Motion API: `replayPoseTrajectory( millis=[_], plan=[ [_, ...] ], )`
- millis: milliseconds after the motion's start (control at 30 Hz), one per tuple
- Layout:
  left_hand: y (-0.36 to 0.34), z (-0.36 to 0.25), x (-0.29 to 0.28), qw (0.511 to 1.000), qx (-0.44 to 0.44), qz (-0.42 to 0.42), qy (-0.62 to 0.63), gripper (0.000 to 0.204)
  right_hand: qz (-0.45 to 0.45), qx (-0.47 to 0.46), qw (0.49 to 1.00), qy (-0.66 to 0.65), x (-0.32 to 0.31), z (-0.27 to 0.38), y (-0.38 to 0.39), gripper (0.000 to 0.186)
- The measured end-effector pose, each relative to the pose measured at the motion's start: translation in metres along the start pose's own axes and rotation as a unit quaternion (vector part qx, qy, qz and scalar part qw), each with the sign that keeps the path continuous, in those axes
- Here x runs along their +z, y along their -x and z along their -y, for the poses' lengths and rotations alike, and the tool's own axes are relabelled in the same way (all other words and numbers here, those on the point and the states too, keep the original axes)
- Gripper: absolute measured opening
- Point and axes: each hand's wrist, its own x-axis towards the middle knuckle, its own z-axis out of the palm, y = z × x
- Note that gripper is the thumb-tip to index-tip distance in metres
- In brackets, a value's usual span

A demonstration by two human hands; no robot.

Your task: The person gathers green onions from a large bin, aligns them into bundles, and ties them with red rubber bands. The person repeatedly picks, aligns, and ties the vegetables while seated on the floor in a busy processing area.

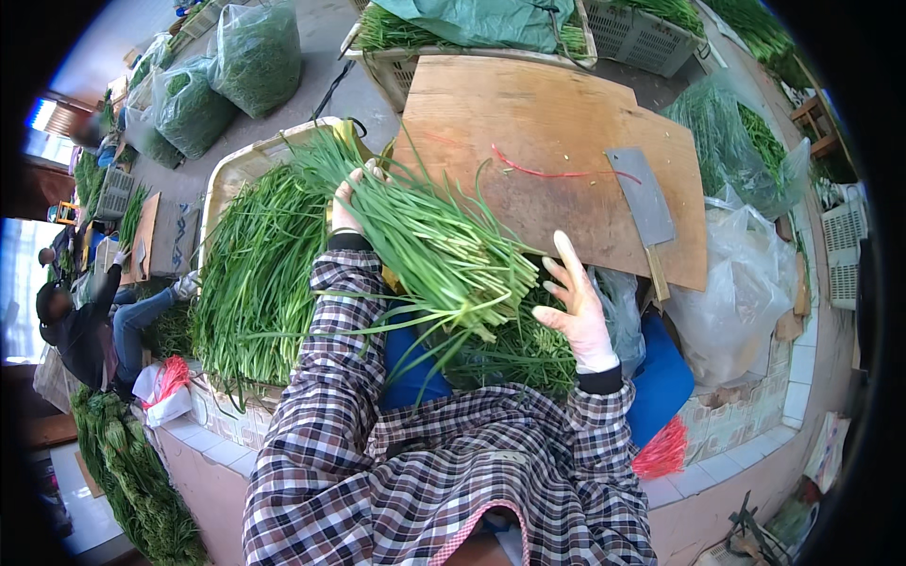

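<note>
A large bunch of long green leafy stalks [439, 245] slants across the middle, held near its leafy upper end by my gloved left hand [347, 200], whose fingers curl around it. My gloved right hand [569, 292] is open beside the pale cut ends, fingers spread; I cannot tell if it touches them. A wooden board [486, 94] lies beyond the bunch, with a thin red strip [543, 174] and a wood-handled cleaver [640, 203] on it. A white crate [222, 170] on the left holds more stalks [250, 274].
Bagged greens [255, 61] stand back left; another crate [393, 74] is behind the board. A co-worker [80, 321] sits at left. Clear plastic bags [731, 292] lie right. Bundles of red strips [661, 443] and a tiled ledge [746, 453] are near me.
</note>
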Motion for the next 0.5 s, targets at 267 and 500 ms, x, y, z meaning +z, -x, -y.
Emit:
replayPoseTrajectory(
  millis=[267, 500],
  plan=[
    [-0.007, -0.002, -0.003, 0.993, 0.011, 0.078, -0.088, 0.043, -0.023, -0.028, 0.994, 0.099, 0.018, -0.020, -0.039, 0.066],
    [-0.015, -0.006, -0.014, 0.993, 0.057, -0.003, -0.102, 0.030, 0.079, -0.178, 0.888, 0.417, 0.066, 0.019, -0.066, 0.092]
  ],
)
